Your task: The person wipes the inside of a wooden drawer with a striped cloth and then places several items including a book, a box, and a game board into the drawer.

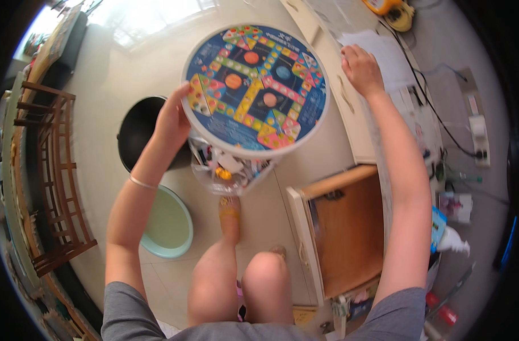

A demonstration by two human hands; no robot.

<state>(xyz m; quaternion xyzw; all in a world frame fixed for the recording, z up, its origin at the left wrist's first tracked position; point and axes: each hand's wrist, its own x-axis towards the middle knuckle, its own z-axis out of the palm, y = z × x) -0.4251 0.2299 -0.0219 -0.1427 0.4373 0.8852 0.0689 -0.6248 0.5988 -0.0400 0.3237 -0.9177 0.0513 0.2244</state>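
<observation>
In front of me is a round top [259,85] with a white rim and a colourful printed board game with planets. My left hand [174,113] grips its left rim, the fingers partly hidden at the edge. My right hand [361,70] is over the edge of the desk at right, its fingers curled beside white paper sheets [383,59]. Whether it pinches a sheet cannot be made out. Under the near edge of the round top, a clear plastic bag [227,168] shows mixed small items, a yellow one among them.
A black bucket [134,132] and a pale green basin [168,219] stand on the tiled floor at left. An empty-looking wooden drawer [349,230] juts out at right, near my knees. Cables [438,123] run along the desk. A brown wooden chair or rack [65,170] is far left.
</observation>
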